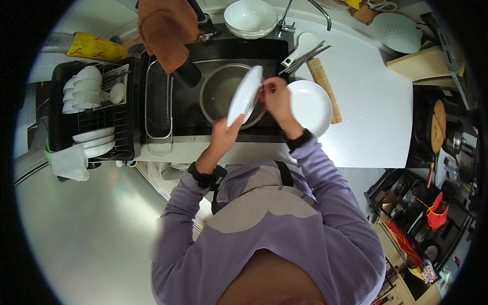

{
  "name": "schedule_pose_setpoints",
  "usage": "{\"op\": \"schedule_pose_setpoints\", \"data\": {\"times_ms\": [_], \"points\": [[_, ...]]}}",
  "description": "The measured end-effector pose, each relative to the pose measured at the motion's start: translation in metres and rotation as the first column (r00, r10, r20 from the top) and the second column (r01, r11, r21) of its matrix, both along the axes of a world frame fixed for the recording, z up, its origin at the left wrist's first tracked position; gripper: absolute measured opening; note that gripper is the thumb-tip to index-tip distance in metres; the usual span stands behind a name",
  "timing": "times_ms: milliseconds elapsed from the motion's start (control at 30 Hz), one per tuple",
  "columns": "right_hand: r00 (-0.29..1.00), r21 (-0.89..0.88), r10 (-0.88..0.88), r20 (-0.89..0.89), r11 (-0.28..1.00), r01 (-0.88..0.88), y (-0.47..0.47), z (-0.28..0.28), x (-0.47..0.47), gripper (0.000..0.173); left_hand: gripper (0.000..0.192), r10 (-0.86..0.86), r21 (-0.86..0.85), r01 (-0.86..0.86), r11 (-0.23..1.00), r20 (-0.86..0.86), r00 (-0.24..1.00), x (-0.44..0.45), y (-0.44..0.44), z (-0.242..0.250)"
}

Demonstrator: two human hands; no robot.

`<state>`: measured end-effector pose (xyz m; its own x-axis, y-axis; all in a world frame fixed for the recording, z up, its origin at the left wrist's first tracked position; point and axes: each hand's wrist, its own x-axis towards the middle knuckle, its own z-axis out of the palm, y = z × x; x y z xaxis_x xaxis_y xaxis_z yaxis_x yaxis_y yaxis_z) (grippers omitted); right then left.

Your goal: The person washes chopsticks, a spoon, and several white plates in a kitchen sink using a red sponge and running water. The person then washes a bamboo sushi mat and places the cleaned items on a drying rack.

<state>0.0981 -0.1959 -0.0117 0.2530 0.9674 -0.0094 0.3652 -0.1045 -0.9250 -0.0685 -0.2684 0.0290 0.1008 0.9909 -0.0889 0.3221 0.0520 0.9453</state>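
My left hand point(225, 133) grips the lower rim of a white plate point(243, 93), which is tilted nearly on edge. My right hand point(278, 100) is at the plate's right-facing side, its fingers closed on a small red cloth or scrubber point(261, 95), mostly hidden. Below the plate, a round metal basin point(213, 93) sits in the dark sink point(183, 126). Just right of my right hand, another white plate point(313, 108) lies on the counter at the sink's edge.
White bowls point(251, 17) are stacked behind the sink beside the faucet point(320, 11). A rice paddle point(303, 47), metal utensils point(308, 57) and a bamboo mat point(326, 89) lie to the right. Leftward stand a wire basket point(159, 99) and a dish rack point(131, 114). A brown cloth point(167, 30) hangs above.
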Motion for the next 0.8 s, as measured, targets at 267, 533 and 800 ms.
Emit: {"op": "schedule_pose_setpoints", "data": {"times_ms": [267,533,800], "points": [[0.972,-0.321,-0.208,-0.112,0.933,0.162,-0.024,0.027,0.199,0.032,0.043,-0.332,0.619,0.690,0.375,-0.605,0.723,0.051,0.022,0.004],[0.913,-0.513,0.197,0.356,0.858,0.015,-0.054,-0.029,0.247,0.051,0.035,-0.270,0.440,0.885,0.154,-0.843,0.466,0.087,0.016,-0.029],[0.888,-0.647,0.319,0.331,0.762,-0.033,-0.042,-0.013,0.248,0.052,0.040,-0.303,0.404,0.901,0.158,-0.849,0.434,0.102,0.011,-0.057]]}}
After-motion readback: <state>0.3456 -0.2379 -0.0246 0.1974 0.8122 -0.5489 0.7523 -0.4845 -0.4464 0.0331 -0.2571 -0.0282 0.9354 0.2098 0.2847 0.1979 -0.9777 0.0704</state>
